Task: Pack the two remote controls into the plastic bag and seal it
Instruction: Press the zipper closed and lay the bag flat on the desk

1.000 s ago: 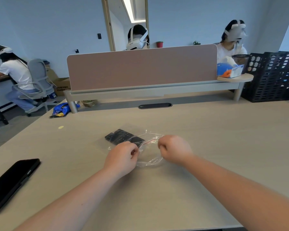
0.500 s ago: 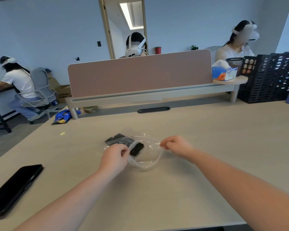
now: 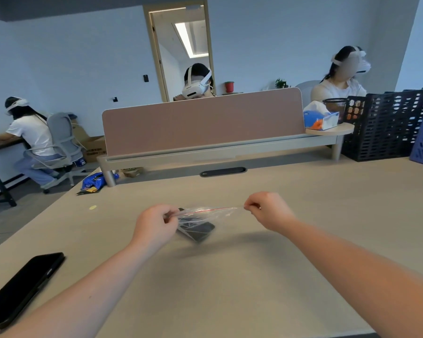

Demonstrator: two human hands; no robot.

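A clear plastic bag [image 3: 221, 215] with a red zip strip along its top hangs just above the beige table [image 3: 230, 276], stretched flat between my hands. Black remote controls [image 3: 197, 230] lie inside it at the left end; I cannot separate the two. My left hand [image 3: 155, 226] pinches the bag's left top corner. My right hand [image 3: 269, 211] pinches the right end of the zip strip. The strip looks pulled into a straight line.
A black phone [image 3: 22, 289] lies on the table at the near left. A pink divider screen [image 3: 203, 123] closes off the far edge, with black crates [image 3: 386, 125] at the far right. Other people sit behind the screen and at the left.
My hands have lifted the bag off the table and moved apart, pulling its open, rounded mouth into a flat straight line. The remotes have slid to the bag's left end.
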